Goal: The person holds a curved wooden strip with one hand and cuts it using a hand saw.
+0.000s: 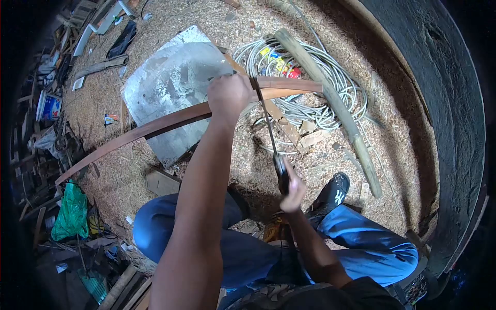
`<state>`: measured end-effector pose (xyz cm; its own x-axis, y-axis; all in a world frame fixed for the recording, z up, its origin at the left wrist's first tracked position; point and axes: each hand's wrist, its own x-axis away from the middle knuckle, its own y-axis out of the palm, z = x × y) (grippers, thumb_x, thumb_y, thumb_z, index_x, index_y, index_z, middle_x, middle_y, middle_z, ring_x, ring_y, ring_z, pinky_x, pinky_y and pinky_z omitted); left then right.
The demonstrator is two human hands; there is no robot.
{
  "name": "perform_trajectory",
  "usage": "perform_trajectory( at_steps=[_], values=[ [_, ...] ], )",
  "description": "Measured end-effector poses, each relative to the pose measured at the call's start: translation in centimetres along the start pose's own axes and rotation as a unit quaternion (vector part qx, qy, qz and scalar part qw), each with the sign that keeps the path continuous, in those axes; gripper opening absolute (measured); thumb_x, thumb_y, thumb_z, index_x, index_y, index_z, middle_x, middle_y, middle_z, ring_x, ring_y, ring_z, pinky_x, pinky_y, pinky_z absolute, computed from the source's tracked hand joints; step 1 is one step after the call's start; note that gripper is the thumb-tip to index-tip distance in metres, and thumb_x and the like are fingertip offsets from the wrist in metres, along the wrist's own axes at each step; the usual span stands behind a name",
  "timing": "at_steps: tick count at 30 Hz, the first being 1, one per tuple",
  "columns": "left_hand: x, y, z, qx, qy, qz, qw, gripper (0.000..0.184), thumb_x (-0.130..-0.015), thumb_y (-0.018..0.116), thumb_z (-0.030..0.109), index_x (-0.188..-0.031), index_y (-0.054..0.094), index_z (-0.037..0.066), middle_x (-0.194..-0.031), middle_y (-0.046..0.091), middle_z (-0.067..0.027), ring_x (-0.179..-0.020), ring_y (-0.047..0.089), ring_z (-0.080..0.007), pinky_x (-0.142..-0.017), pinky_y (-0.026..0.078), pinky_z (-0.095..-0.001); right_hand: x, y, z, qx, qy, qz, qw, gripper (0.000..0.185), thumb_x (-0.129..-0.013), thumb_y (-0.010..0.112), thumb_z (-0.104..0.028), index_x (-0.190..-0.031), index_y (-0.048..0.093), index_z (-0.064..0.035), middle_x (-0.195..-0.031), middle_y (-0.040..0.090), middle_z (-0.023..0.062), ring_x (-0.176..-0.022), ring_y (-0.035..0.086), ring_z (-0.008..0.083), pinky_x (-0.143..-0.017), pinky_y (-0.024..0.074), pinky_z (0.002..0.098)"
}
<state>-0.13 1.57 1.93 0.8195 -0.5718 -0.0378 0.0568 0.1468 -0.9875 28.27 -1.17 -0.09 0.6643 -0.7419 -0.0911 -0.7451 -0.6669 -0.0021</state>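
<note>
A long, curved strip of reddish-brown wood crosses in front of me. My left hand is closed round it, right of its middle. In my right hand, slightly blurred, is the dark handle of a handsaw. Its thin blade, seen nearly edge-on, runs away from me and meets the wood just right of my left hand. Whether the blade has cut into the wood cannot be made out. The strip's right end reaches over a coil of pale cable and beside a round wooden pole.
A scuffed metal sheet lies on the shaving-covered ground. Wood offcuts lie near the cable. Scrap and a green plastic bag are at the left. A large dark curved wall rises at the right. My shoe is near the pole.
</note>
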Motion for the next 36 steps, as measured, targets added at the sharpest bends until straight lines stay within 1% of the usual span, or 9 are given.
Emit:
perform_trajectory(
  at_steps=[5, 8, 10, 14, 17, 21, 29, 32, 36],
  values=[
    [0.0, 0.4, -0.1, -0.014, 0.005, 0.007, 1.000, 0.036, -0.088, 0.050, 0.023, -0.068, 0.073, 0.003, -0.074, 0.071, -0.0185, -0.067, 0.070, -0.0346, -0.072, 0.055, -0.0424, -3.0, 0.7, 0.7, 0.008, 0.033, 0.006, 0.999, 0.055, -0.105, 0.032, -0.031, -0.131, 0.053, 0.0133, -0.125, 0.062, 0.0268, -0.119, 0.060, 0.0308, -0.105, 0.0429, 0.0384],
    [0.4, 0.7, -0.2, -0.004, 0.021, 0.037, 0.999, 0.036, -0.088, 0.049, 0.023, -0.068, 0.073, 0.004, -0.075, 0.071, -0.0185, -0.067, 0.070, -0.0347, -0.071, 0.055, -0.0426, -6.7, 2.5, 0.4, 0.035, 0.236, 0.004, 0.971, 0.051, -0.104, 0.035, -0.029, -0.132, 0.054, 0.0089, -0.126, 0.063, 0.0234, -0.119, 0.061, 0.0275, -0.103, 0.0430, 0.0342],
    [0.1, 0.7, -0.3, -0.004, 0.006, 0.023, 1.000, 0.036, -0.088, 0.049, 0.023, -0.068, 0.072, 0.004, -0.076, 0.071, -0.0186, -0.068, 0.070, -0.0346, -0.071, 0.055, -0.0432, -5.5, 2.4, 1.0, 0.044, 0.056, 0.011, 0.997, 0.053, -0.105, 0.035, -0.029, -0.132, 0.052, 0.0130, -0.127, 0.062, 0.0251, -0.120, 0.060, 0.0276, -0.105, 0.0415, 0.0352],
    [0.0, 0.3, 0.0, -0.009, -0.004, 0.016, 1.000, 0.037, -0.088, 0.049, 0.024, -0.068, 0.072, 0.004, -0.076, 0.071, -0.0190, -0.069, 0.070, -0.0348, -0.070, 0.055, -0.0434, 1.5, -0.7, 1.1, 0.017, 0.019, 0.008, 1.000, 0.056, -0.106, 0.032, -0.029, -0.133, 0.048, 0.0168, -0.127, 0.060, 0.0303, -0.122, 0.058, 0.0345, -0.108, 0.0398, 0.0406],
    [0.0, 0.0, -0.1, 0.004, 0.002, -0.003, 1.000, 0.037, -0.088, 0.048, 0.024, -0.068, 0.072, 0.004, -0.076, 0.071, -0.0195, -0.070, 0.071, -0.0350, -0.071, 0.055, -0.0434, 0.2, -0.6, 0.3, -0.022, 0.045, 0.004, 0.999, 0.055, -0.105, 0.034, -0.029, -0.134, 0.048, 0.0163, -0.126, 0.060, 0.0308, -0.120, 0.059, 0.0360, -0.107, 0.0406, 0.0415],
    [0.1, 1.4, -0.8, -0.001, 0.064, 0.091, 0.994, 0.038, -0.087, 0.050, 0.023, -0.060, 0.069, 0.003, -0.067, 0.067, -0.0214, -0.061, 0.068, -0.0373, -0.063, 0.056, -0.0452, -6.4, 2.5, 1.5, 0.027, 0.065, 0.017, 0.997, 0.047, -0.104, 0.037, -0.024, -0.133, 0.054, 0.0084, -0.127, 0.062, 0.0252, -0.119, 0.061, 0.0286, -0.103, 0.0438, 0.0353],
    [-0.1, 1.1, -0.4, 0.008, 0.045, 0.074, 0.996, 0.037, -0.087, 0.049, 0.021, -0.061, 0.069, 0.003, -0.067, 0.068, -0.0208, -0.059, 0.068, -0.0364, -0.062, 0.056, -0.0438, 1.3, -0.4, 2.0, 0.021, 0.018, 0.010, 1.000, 0.047, -0.103, 0.039, -0.021, -0.134, 0.050, 0.0132, -0.126, 0.062, 0.0271, -0.118, 0.061, 0.0299, -0.102, 0.0443, 0.0365],
    [0.0, 0.6, -0.2, 0.012, 0.045, 0.073, 0.996, 0.038, -0.088, 0.049, 0.022, -0.061, 0.069, 0.003, -0.068, 0.068, -0.0213, -0.060, 0.068, -0.0371, -0.063, 0.056, -0.0438, -1.0, 0.5, 1.4, 0.015, 0.108, 0.010, 0.994, 0.045, -0.103, 0.041, -0.022, -0.132, 0.054, 0.0098, -0.126, 0.063, 0.0251, -0.117, 0.062, 0.0270, -0.101, 0.0455, 0.0354],
    [0.4, 0.6, -0.3, 0.004, 0.009, 0.019, 1.000, 0.038, -0.089, 0.048, 0.025, -0.068, 0.072, 0.005, -0.077, 0.070, -0.0203, -0.074, 0.070, -0.0362, -0.076, 0.055, -0.0444, -4.6, 2.5, 2.2, 0.035, 0.038, 0.032, 0.998, 0.044, -0.103, 0.042, -0.023, -0.132, 0.056, 0.0071, -0.123, 0.064, 0.0246, -0.116, 0.062, 0.0256, -0.100, 0.0461, 0.0347]
  ],
)
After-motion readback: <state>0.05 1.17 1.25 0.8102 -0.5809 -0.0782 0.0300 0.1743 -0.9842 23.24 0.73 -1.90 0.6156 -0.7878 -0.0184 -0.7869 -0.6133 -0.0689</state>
